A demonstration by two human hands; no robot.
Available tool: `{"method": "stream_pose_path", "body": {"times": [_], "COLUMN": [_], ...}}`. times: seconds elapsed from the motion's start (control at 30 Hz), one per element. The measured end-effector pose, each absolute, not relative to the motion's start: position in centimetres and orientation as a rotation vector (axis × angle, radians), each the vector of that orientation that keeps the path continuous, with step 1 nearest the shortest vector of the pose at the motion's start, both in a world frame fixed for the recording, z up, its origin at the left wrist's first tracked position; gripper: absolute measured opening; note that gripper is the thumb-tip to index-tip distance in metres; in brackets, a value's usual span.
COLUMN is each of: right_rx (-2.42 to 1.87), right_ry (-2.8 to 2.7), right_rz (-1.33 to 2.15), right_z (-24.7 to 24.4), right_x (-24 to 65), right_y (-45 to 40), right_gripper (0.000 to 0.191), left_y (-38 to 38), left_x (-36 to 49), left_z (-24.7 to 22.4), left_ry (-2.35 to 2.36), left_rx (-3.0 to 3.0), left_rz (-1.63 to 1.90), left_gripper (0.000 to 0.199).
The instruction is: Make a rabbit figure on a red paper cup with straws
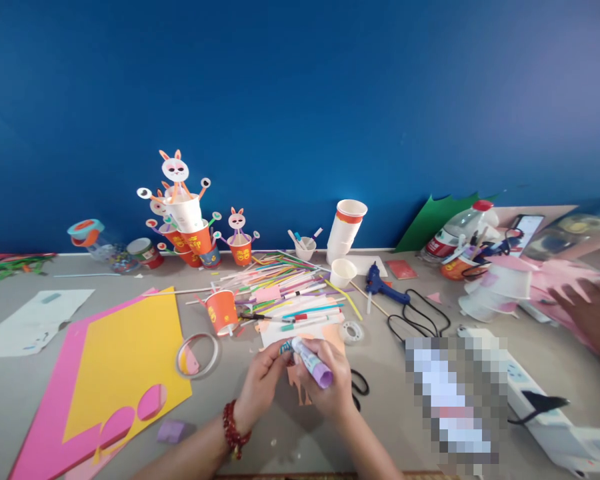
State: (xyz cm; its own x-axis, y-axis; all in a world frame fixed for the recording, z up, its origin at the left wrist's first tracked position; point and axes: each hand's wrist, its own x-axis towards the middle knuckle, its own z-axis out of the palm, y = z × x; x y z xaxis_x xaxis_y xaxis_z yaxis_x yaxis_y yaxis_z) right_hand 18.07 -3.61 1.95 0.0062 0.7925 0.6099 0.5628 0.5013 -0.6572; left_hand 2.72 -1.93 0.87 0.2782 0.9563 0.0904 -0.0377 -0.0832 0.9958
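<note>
A glue stick with a purple base (312, 362) is gripped in my right hand (330, 383), its white end pointing up and left. Close beside it, my left hand (261, 387), with a dark red bead bracelet on the wrist, pinches a small blue-patterned piece (285, 347). The glue stick's tip meets or nearly meets this piece. Below my fingers lies a pinkish-orange paper cutout (300, 387). A purple cap (172, 431) rests on the table to the left. Behind my hands are a white paper sheet (275, 333) and markers (305, 317).
Yellow paper (130, 347) over pink paper and a tape ring (198, 355) lie left. Rabbit-faced cups (196, 237) stand behind. A blue glue gun (387, 287), power strip (535, 407) and another person's hand (590, 313) are right.
</note>
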Motion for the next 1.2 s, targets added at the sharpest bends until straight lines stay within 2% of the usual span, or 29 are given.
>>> {"method": "stream_pose_path", "body": {"times": [0.83,1.2], "right_rx": [-1.109,-1.148], "right_ry": [-1.712,-1.717], "right_rz": [0.188,0.238], "right_z": [2.36,2.27], "right_x": [17.39,17.59], "right_y": [-3.43,-3.27], "right_gripper": [0.021,0.017], "left_y": [-1.96,-1.86], "left_x": [2.85,2.60], "left_z": [0.92,0.78], "left_ry": [0.950,0.949], "left_rx": [1.326,1.568], "left_rz": [1.128,1.079], "left_gripper": [0.031,0.030]}}
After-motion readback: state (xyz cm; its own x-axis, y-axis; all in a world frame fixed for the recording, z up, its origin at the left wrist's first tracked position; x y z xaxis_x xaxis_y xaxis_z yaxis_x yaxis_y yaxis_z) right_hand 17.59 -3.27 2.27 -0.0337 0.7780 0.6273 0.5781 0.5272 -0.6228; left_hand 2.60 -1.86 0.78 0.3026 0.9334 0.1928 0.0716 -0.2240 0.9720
